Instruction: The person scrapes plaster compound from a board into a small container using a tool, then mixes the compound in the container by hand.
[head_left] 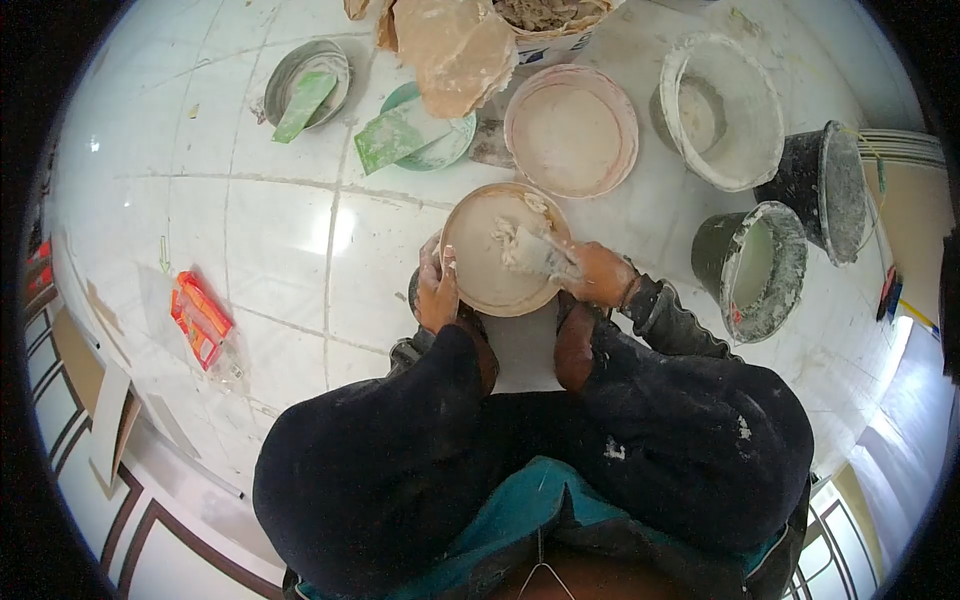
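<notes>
Between my feet sits a round shallow bowl (460, 278) coated with pale plaster. My left hand (437, 288) grips its left rim, fingers over the edge. In my right hand (600, 275) is a putty knife (545, 258), its blade covered in plaster and lying over the bowl. A lump of wet plaster (512, 243) clings at the blade's tip, and a smaller clump (536, 203) sticks near the far rim. The knife's handle is mostly hidden by my fingers.
Beyond stand a pink-rimmed basin (572, 130), a green dish (458, 150) with a green scraper (390, 140), and a metal bowl (345, 75) with another scraper (305, 105). Buckets (722, 262) line the right. A torn paper bag (455, 50) lies ahead; an orange packet (202, 318) lies left.
</notes>
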